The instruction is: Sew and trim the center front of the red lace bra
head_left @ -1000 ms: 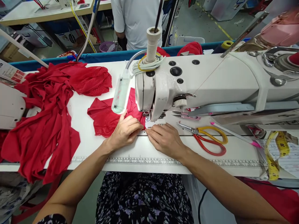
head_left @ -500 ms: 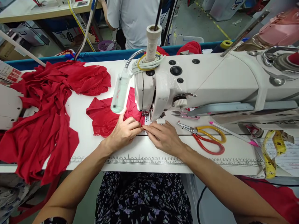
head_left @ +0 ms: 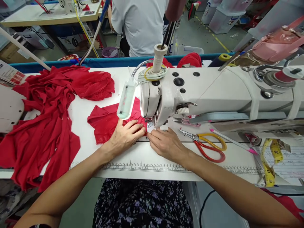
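A red fabric piece (head_left: 103, 122) with lace trim lies under the needle area of the white sewing machine (head_left: 204, 87). My left hand (head_left: 124, 134) rests palm down on it, its fingers spread out flat towards the presser foot (head_left: 149, 120). Just right of the foot, my right hand (head_left: 166, 143) has its fingertips pinched together at the fabric's edge. The fingertips of both hands are close together but apart. The machine's lamp (head_left: 125, 101) hangs over part of the fabric.
Red garments (head_left: 49, 120) are heaped at the left. Scissors (head_left: 206, 142) with yellow and orange handles lie at the right, beside a white and pink pen (head_left: 232, 141) and small snips (head_left: 186, 121). A tape measure (head_left: 269, 161) hangs further right. Behind the table, a person (head_left: 140, 27) sits.
My left hand's fingers have spread and flattened on the fabric, drawing slightly away from my right fingertips. My right hand stays at the fabric's edge. The camera view has shifted a little.
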Demonstrator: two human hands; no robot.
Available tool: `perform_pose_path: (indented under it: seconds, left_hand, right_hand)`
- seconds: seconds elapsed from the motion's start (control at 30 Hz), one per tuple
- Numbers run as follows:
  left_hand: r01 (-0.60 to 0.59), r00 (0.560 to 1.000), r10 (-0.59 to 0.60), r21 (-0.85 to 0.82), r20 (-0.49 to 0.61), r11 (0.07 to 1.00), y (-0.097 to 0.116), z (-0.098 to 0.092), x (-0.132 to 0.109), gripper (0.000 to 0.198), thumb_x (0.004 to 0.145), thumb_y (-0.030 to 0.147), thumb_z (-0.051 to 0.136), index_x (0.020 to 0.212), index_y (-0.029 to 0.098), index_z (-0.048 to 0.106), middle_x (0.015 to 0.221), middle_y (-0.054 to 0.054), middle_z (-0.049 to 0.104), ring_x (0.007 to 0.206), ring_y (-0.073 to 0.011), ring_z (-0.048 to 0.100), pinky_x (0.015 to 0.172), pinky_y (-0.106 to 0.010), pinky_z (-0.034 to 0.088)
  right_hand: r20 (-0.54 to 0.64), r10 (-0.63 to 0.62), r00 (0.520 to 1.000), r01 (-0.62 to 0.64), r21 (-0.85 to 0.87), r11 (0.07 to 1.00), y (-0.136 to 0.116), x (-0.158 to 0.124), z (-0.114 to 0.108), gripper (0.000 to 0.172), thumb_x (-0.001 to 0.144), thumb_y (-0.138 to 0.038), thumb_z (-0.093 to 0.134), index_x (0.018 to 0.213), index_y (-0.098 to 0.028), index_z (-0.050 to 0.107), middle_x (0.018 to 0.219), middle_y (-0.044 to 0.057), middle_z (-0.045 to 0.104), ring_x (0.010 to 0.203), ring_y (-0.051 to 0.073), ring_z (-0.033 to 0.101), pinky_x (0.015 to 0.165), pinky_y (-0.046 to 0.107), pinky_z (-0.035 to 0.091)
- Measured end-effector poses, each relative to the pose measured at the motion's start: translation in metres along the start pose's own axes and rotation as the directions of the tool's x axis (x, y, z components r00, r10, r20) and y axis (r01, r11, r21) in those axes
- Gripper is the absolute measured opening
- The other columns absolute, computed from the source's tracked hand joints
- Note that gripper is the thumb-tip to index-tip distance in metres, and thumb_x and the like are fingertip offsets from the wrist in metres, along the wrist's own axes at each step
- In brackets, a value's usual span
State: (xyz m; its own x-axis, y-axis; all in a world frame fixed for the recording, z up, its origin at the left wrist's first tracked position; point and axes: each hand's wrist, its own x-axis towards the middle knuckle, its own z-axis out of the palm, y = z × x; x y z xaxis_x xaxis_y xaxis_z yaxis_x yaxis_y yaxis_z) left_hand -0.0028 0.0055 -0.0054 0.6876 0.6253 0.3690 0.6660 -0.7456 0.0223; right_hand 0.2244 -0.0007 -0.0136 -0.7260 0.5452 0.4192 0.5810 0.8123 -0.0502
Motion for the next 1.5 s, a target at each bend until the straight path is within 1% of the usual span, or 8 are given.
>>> perform_pose_path:
  seconds: [0.1,0.3,0.57,0.8,1.07,1.2,1.37,1.5]
  left_hand:
    - [-0.005,0.999,0.004,-0.03,-0.037,1.0,-0.001,0.005,-0.001,0.024,0.096,0.014,0.054,0.117,0.019,0.064,0.105,-0.007,0.074,0.104,-0.025,0.065,0.098,-0.056,0.046]
    - [-0.016,0.986,0.014,-0.008,-0.164,1.0,0.009,0.013,0.002,0.022,0.095,0.009,0.052,0.112,0.014,0.065,0.103,-0.012,0.075,0.102,-0.0265,0.065,0.08,-0.043,0.055]
    - [-0.007,0.987,-0.003,-0.066,-0.158,0.998,0.004,0.012,-0.002,0.027,0.095,0.006,0.049,0.115,0.017,0.064,0.11,-0.01,0.073,0.109,-0.0262,0.065,0.084,-0.043,0.058]
    - [0.005,0.992,-0.017,-0.097,-0.123,0.995,0.0,0.017,0.0,0.028,0.095,0.007,0.051,0.117,0.016,0.064,0.113,-0.012,0.071,0.111,-0.0266,0.063,0.086,-0.042,0.056]
    - [0.007,1.0,-0.009,-0.121,-0.014,0.993,-0.024,0.019,0.005,0.024,0.099,0.013,0.049,0.116,0.016,0.066,0.108,-0.009,0.071,0.109,-0.0243,0.063,0.084,-0.035,0.054]
    - [0.006,1.0,-0.006,-0.046,-0.015,0.999,-0.014,0.012,0.014,0.025,0.098,0.011,0.045,0.11,0.014,0.066,0.102,-0.01,0.071,0.102,-0.0243,0.064,0.081,-0.037,0.052]
    - [0.122,0.992,-0.125,0.099,0.019,0.988,0.018,0.005,0.023,0.019,0.092,0.015,0.047,0.094,0.014,0.066,0.088,-0.011,0.064,0.083,-0.0247,0.058,0.075,-0.04,0.047]
    - [0.245,0.969,-0.245,-0.068,0.01,0.967,0.018,0.01,0.021,0.012,0.088,0.021,0.052,0.091,0.018,0.063,0.084,-0.007,0.062,0.078,-0.0219,0.055,0.071,-0.036,0.043]
  right_hand:
    - [-0.007,-0.047,0.999,0.047,0.002,0.999,0.004,0.003,-0.001,0.019,0.093,-0.01,0.05,0.087,-0.015,0.067,0.07,0.0,0.058,0.066,0.014,0.046,0.067,0.034,0.026]
    - [-0.109,-0.012,0.994,0.015,0.03,0.999,0.009,0.0,0.0,0.018,0.093,-0.013,0.052,0.09,-0.014,0.069,0.068,0.0,0.062,0.065,0.014,0.047,0.075,0.034,0.034]
    - [-0.107,0.009,0.994,-0.007,0.024,1.0,0.006,-0.005,0.002,0.023,0.094,-0.015,0.054,0.108,-0.012,0.071,0.07,0.002,0.066,0.074,0.017,0.053,0.073,0.035,0.036]
    - [-0.082,0.01,0.997,-0.008,0.025,1.0,0.009,-0.004,0.002,0.024,0.092,-0.012,0.055,0.107,-0.012,0.072,0.058,0.001,0.059,0.079,0.021,0.055,0.081,0.039,0.039]
    - [0.051,0.059,0.997,-0.059,-0.003,0.998,0.014,0.002,0.002,0.03,0.091,-0.011,0.051,0.112,-0.021,0.071,0.093,0.007,0.072,0.095,0.024,0.056,0.086,0.042,0.04]
    - [0.088,0.067,0.994,-0.066,-0.009,0.998,0.013,0.002,0.005,0.032,0.092,-0.012,0.048,0.114,-0.021,0.07,0.094,0.007,0.072,0.096,0.025,0.054,0.087,0.044,0.039]
    - [-0.022,0.054,0.998,-0.055,-0.027,0.998,0.013,0.0,0.01,0.023,0.093,-0.016,0.052,0.106,-0.017,0.071,0.085,0.006,0.069,0.088,0.022,0.054,0.089,0.041,0.036]
    - [-0.175,0.071,0.982,-0.071,0.007,0.997,0.014,-0.003,0.008,0.019,0.091,-0.015,0.054,0.097,-0.019,0.072,0.076,0.001,0.066,0.079,0.018,0.053,0.091,0.038,0.037]
